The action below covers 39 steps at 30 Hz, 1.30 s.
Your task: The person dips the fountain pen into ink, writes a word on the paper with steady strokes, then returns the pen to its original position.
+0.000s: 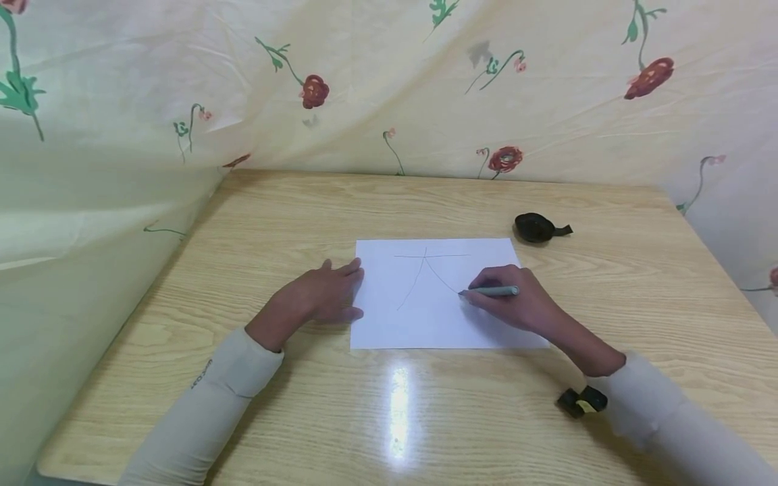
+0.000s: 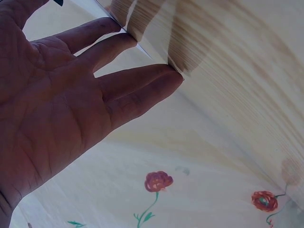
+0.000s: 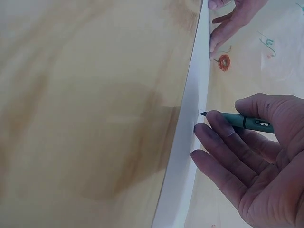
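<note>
A white sheet of paper (image 1: 389, 331) lies on the wooden table, with thin lines on it: one horizontal stroke and two that spread downward from it. My right hand (image 1: 516, 300) pinches a green pen (image 1: 500, 291) between thumb and fingers, its dark tip at the lower end of the right-hand stroke. In the right wrist view the pen (image 3: 232, 119) points at the sheet, and the other fingers are loosely bent beside it. My left hand (image 1: 328, 293) rests at the sheet's left edge with fingers spread; the left wrist view shows its palm (image 2: 57, 109) and fingertips at the surface.
A small black round thing with a short tail (image 1: 535, 228) lies beyond the sheet's upper right corner. A black and yellow object (image 1: 582, 401) sits by my right sleeve (image 1: 644, 398). Flower-patterned cloth (image 1: 365, 81) hangs behind the table (image 1: 292, 202) and along its sides.
</note>
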### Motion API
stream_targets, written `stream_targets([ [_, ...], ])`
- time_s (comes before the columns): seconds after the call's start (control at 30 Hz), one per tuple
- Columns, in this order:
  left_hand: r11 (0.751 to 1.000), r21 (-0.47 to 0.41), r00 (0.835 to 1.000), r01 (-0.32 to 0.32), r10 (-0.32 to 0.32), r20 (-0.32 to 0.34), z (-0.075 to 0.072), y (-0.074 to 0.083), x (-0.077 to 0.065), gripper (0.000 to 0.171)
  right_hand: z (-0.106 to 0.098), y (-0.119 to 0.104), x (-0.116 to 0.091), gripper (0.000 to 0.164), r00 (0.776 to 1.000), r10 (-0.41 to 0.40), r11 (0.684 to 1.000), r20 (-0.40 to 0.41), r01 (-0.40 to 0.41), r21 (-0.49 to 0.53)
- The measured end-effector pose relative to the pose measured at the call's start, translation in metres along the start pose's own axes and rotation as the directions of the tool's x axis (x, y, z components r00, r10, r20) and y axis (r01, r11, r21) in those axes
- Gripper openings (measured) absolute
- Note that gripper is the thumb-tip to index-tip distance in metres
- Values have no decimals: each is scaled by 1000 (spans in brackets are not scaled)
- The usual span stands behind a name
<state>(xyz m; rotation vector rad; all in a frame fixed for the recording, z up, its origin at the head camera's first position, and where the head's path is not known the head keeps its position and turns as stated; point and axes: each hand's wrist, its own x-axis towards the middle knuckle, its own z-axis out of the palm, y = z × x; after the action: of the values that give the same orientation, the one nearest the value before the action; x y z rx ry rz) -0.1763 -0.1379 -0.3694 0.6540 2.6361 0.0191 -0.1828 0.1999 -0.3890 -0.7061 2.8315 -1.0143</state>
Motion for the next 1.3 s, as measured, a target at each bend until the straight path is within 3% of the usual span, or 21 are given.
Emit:
stream_targets([
  [0.7, 999, -10, 999, -47, 47, 1, 1, -13, -3, 81, 2, 0, -18, 8, 999, 51, 998, -19, -52, -25],
  [1.0, 998, 5, 998, -64, 64, -6, 2, -13, -2, 81, 3, 0, -23, 6, 999, 24, 999, -41, -26, -31],
  [1.17, 998, -10, 998, -66, 66, -3, 3, -12, -1, 81, 2, 0, -26, 9, 989, 13, 1000, -146, -9, 24],
  [1.3, 998, -28, 999, -51, 51, 1, 4, -11, -2, 82, 0, 0, -26, 14, 956, 55, 989, -289, -12, 148],
])
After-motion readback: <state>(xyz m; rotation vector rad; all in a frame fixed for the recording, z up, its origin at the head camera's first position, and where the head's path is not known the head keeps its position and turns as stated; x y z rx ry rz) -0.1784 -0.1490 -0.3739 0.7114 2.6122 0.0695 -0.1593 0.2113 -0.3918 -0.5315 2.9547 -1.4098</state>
